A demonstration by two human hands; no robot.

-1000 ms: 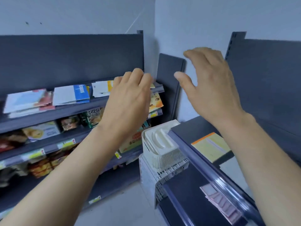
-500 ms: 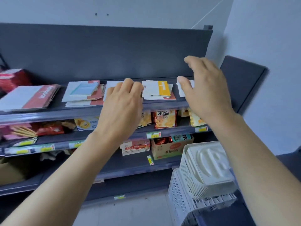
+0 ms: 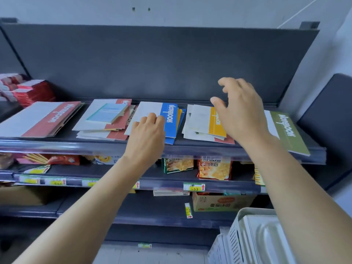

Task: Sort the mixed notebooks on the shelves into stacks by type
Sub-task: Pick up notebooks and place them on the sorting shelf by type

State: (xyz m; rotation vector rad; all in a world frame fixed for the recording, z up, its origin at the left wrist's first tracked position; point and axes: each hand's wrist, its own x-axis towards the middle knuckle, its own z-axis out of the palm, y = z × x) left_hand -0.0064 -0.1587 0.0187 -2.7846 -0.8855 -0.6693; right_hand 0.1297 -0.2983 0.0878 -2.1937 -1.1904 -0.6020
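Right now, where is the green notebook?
In the head view, the green notebook lies at the far right end of the top shelf, right of the yellow notebook pile, just beyond the right hand.

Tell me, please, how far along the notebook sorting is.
Early: the red notebook stack at left looks uniform. Left hand rests on the blue notebook; right hand hovers over the yellow notebook. Both piles hide other colours; a light-blue pad tops a red pile.
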